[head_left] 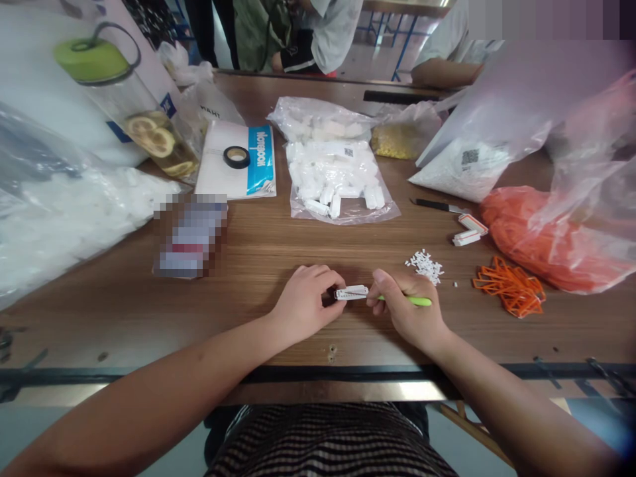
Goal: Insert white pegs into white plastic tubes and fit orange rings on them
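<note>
Near the front of the table, my left hand (309, 301) is closed on one end of a small white plastic housing (352, 292), with thumb and fingertips at its left side. My right hand (410, 308) pinches a tool with a bright green handle (419, 301); its tip is hidden by the fingers and lies at the housing's right end. Just beyond the right hand is a loose heap of tiny white pieces (426, 265). Farther right lies a pile of orange rectangular frames (511, 288). Two white housings with orange edging (470, 230) rest behind that pile.
A bag of white housings (335, 175) lies mid-table. Behind the orange frames stand a bag of orange parts (521, 232) and a bag of white bits (462, 165), with a black-handled knife (437, 205) nearby. Leftward are a notebook (261, 162), black tape roll (236, 157), blurred phone-like object (191, 238) and bottle (129, 106).
</note>
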The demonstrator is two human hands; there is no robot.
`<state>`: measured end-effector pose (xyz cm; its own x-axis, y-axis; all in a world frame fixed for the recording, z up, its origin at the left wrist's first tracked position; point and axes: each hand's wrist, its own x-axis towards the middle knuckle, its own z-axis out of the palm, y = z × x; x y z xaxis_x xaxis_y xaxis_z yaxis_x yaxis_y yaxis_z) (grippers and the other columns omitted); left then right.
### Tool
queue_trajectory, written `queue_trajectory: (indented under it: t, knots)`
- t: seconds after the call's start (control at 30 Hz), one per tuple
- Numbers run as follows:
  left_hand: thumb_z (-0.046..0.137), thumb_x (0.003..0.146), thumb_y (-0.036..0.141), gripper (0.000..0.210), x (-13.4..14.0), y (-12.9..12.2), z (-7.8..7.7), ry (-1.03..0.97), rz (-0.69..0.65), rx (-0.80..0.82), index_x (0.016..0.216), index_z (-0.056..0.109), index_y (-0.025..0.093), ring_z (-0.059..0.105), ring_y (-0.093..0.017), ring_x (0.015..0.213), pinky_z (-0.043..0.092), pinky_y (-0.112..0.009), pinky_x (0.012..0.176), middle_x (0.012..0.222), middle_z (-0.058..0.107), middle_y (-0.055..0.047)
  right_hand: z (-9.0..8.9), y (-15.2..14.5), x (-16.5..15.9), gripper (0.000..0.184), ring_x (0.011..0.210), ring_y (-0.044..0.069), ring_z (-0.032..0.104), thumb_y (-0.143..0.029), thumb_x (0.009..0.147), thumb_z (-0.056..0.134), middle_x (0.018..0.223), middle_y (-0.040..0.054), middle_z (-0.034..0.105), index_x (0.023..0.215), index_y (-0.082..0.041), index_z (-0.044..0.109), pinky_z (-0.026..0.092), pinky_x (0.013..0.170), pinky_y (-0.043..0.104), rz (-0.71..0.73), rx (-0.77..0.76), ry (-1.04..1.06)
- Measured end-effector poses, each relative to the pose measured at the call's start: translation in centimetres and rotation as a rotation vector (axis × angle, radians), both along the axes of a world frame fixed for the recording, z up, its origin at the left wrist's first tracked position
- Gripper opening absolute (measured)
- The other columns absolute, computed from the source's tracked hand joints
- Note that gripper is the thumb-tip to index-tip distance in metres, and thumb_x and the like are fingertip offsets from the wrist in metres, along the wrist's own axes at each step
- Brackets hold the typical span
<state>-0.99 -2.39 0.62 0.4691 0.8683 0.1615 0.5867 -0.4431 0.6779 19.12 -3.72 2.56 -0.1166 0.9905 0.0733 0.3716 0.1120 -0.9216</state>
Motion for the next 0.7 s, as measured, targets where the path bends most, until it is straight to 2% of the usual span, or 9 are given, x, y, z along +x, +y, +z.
queue_trajectory:
  t: [0.47,0.7]
  knots:
    - [0.065,0.084,0.024,0.005,-0.02,-0.03,-0.06,-0.002,0.004,-0.005,0.086,0.061,0.022,0.059,-0.018,0.081,0.039,-0.034,0.077,0.082,0.064,0.001,-0.08,-0.16,-0.32,0.042,0.043,0.01,0.059,-0.037,0.095,0.053,0.055,-0.0005,0.065,0.06,-0.019,0.066,0.048,0.045,0.022,-0.003,0.031,-0.062]
    - [0.069,0.08,0.022,0.008,0.05,0.11,-0.04,-0.009,0.011,-0.014,0.084,0.062,0.021,0.058,-0.017,0.08,0.038,-0.034,0.076,0.082,0.063,0.002,0.6,-0.09,-0.75,0.042,0.045,0.009,0.057,-0.036,0.097,0.051,0.055,-0.0005,0.064,0.061,-0.018,0.063,0.046,0.048,0.022,0.031,0.066,-0.15]
